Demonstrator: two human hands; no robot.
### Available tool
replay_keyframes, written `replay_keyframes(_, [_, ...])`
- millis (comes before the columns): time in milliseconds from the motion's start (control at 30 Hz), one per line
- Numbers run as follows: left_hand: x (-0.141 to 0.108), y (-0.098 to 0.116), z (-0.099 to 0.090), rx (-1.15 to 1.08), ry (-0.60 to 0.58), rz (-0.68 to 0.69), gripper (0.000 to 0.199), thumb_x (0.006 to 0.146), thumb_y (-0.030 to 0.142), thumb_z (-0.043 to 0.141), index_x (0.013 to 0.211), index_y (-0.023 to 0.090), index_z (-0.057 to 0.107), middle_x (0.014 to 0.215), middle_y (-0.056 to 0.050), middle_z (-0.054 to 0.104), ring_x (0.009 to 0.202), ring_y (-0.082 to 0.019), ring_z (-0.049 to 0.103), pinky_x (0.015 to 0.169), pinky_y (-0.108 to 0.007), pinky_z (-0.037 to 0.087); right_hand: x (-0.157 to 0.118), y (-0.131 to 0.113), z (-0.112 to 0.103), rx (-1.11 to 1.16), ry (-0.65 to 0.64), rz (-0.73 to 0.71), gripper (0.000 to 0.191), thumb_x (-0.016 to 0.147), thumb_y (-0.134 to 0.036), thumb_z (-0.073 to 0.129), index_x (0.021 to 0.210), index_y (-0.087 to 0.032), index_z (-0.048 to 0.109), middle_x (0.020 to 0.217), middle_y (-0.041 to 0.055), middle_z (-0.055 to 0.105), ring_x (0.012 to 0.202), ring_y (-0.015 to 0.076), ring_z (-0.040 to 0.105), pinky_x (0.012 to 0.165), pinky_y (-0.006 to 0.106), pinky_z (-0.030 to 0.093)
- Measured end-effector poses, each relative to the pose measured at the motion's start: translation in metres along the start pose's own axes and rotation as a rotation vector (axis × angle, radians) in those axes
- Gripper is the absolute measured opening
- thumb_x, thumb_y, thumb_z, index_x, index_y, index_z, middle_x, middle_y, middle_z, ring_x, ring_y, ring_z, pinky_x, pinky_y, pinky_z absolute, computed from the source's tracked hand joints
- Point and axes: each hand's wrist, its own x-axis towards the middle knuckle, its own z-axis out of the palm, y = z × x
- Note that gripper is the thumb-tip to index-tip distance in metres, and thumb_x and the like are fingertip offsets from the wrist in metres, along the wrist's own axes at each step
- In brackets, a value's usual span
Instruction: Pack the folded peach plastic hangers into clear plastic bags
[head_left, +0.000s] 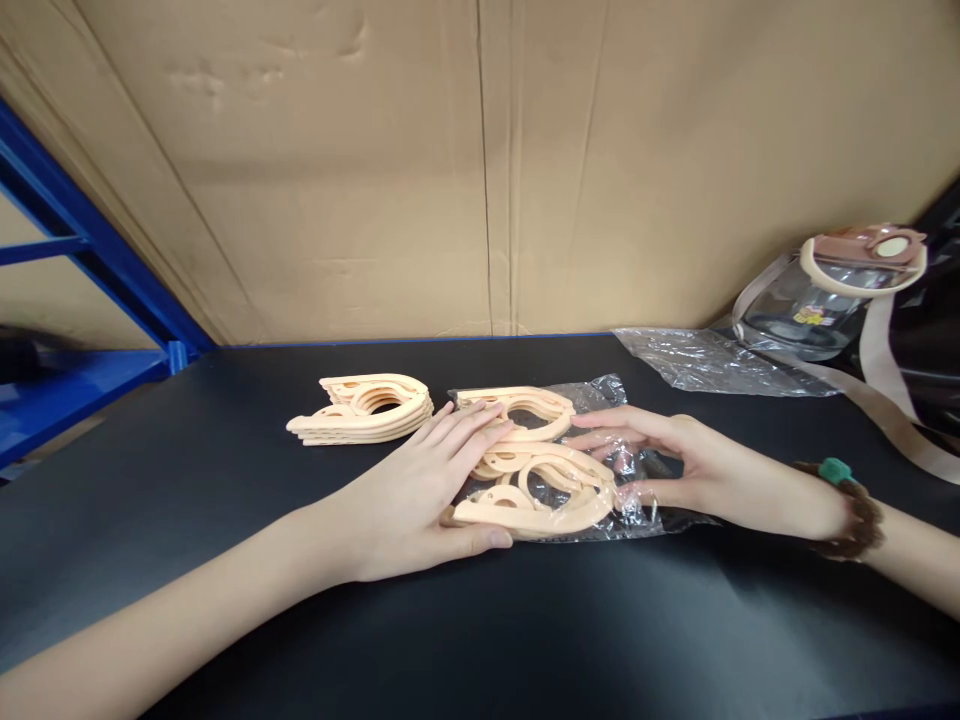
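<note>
The clear plastic bag [600, 470] of peach plastic hangers [536, 470] is lying flat on the black tabletop [525, 620], near its middle. You are resting your left hand [427, 490] on the bag's left end, fingers [472, 425] extended flat over the hangers and thumb lying along the near edge; it is gripping nothing. You are holding your right hand [690, 465] at the bag's right end, fingers loosely spread and touching the plastic film, not closed on it. A loose stack of hangers [364, 408] is sitting just left of the bag. An empty plastic bag [705, 362] and a water bottle with strap [840, 290] are lying well apart at far right, against the cardboard wall [480, 160].
</note>
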Motion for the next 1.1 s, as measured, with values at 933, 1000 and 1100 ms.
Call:
replay_keyframes(933, [0.005, 0.008, -0.002, 0.064, 0.070, -0.056, 0.078, 0.084, 0.061, 0.058, 0.144, 0.016, 0.036, 0.149, -0.016, 0.041, 0.133, -0.033, 0.041, 0.108, -0.050, 0.035, 0.004, 0.008, 0.022, -0.099, 0.221, 0.067, 0.046, 0.087, -0.039, 0.065, 0.129, -0.026, 0.051, 0.096, 0.0018, 0.070, 0.086, 0.0174, 0.063, 0.080, 0.033, 0.051])
replay_keyframes(1000, [0.005, 0.010, -0.005, 0.095, 0.057, -0.067, 0.081, 0.083, 0.064, 0.058, 0.144, 0.014, 0.037, 0.148, -0.016, 0.043, 0.133, -0.034, 0.041, 0.110, -0.051, 0.033, 0.004, 0.007, 0.022, -0.085, 0.198, 0.063, 0.045, 0.088, -0.038, 0.063, 0.130, -0.027, 0.050, 0.097, 0.0010, 0.070, 0.087, 0.0165, 0.063, 0.080, 0.032, 0.051])
replay_keyframes(1100, [0.004, 0.013, -0.014, 0.115, 0.002, -0.087, 0.089, 0.083, 0.071, 0.052, 0.146, 0.011, 0.035, 0.151, -0.016, 0.040, 0.138, -0.033, 0.037, 0.114, -0.052, 0.028, 0.004, 0.006, 0.020, -0.066, 0.184, 0.054, 0.045, 0.089, -0.038, 0.062, 0.131, -0.028, 0.048, 0.098, 0.0001, 0.071, 0.088, 0.0155, 0.065, 0.082, 0.030, 0.051])
